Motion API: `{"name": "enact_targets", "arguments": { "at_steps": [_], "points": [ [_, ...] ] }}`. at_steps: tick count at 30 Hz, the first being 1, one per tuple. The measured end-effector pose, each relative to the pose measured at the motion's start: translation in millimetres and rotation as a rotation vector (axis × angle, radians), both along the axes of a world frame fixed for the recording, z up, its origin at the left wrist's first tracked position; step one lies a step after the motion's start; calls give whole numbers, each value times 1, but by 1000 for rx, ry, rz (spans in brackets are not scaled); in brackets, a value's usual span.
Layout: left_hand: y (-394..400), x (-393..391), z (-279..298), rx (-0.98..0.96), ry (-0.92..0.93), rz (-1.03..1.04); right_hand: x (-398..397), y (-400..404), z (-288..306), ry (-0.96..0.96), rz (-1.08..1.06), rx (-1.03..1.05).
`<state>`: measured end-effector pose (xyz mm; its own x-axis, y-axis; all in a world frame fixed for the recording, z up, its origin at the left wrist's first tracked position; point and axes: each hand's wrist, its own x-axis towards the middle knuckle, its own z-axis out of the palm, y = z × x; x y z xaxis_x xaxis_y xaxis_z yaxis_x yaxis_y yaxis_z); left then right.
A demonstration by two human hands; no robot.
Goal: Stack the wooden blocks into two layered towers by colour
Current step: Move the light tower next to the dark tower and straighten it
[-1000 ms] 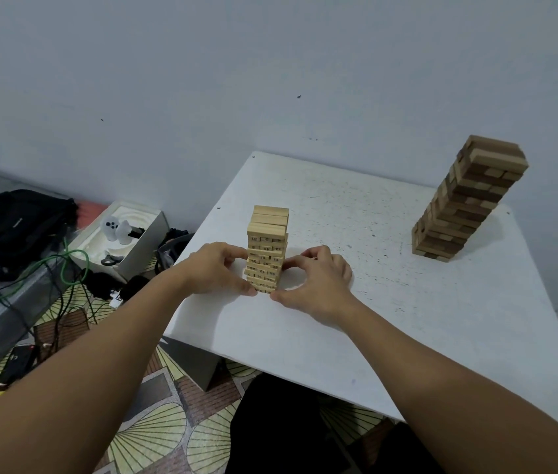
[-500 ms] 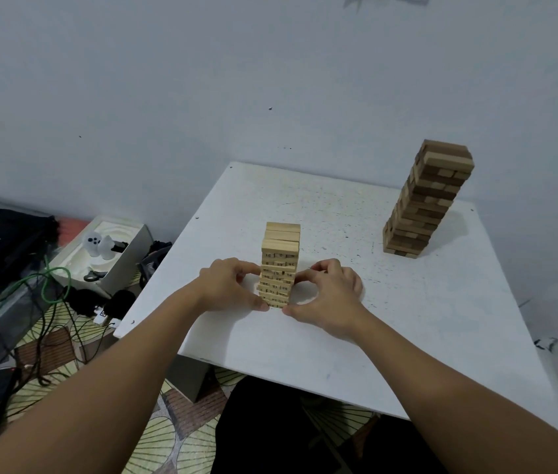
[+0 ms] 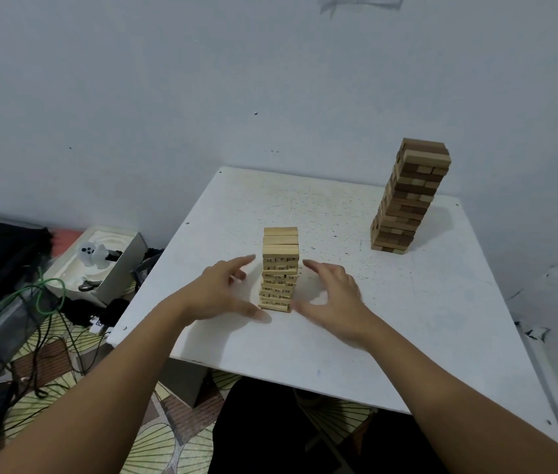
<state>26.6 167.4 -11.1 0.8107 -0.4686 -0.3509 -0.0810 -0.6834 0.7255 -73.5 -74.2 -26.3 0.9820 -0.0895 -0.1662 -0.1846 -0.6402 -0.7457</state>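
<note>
Pale tower point(image 3: 279, 268) upright near; taller brown tower point(image 3: 409, 196) far right.

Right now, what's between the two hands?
In the head view, the light wooden block tower stands between the left hand and the right hand, both open beside it.

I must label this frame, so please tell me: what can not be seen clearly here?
Head view:
- Numbers on the light tower: too small.
- Far sides of the dark tower: hidden by its own bulk.
- Paper on wall: cut by top edge.
- Left hand thumb tip: blurred.
</note>
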Motion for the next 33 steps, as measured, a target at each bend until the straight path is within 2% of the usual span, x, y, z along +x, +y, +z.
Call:
{"name": "enact_targets", "arguments": {
  "at_steps": [4, 7, 11, 16, 24, 26, 33],
  "points": [
    [18, -13, 17, -379, 55, 117, -5, 2, 11, -104, -81, 441],
    [12, -23, 32, -616, 99, 183, 1, 10, 20, -178, -112, 598],
    [-22, -38, 50, -780, 66, 365, 13, 28, 31, -234, -164, 750],
    [-61, -50, 50, -836, 74, 479, 16, 44, 45, -249, -227, 911],
    [-84, -52, 50, -858, 102, 520, 11, 58, 61, -192, -210, 985],
    [-84, -52, 49, -849, 83, 526, 6, 63, 70, -183, -208, 980],
    [-86, -52, 51, -793, 84, 537, 21, 65, 35, -213, -157, 908]
  ]
}}
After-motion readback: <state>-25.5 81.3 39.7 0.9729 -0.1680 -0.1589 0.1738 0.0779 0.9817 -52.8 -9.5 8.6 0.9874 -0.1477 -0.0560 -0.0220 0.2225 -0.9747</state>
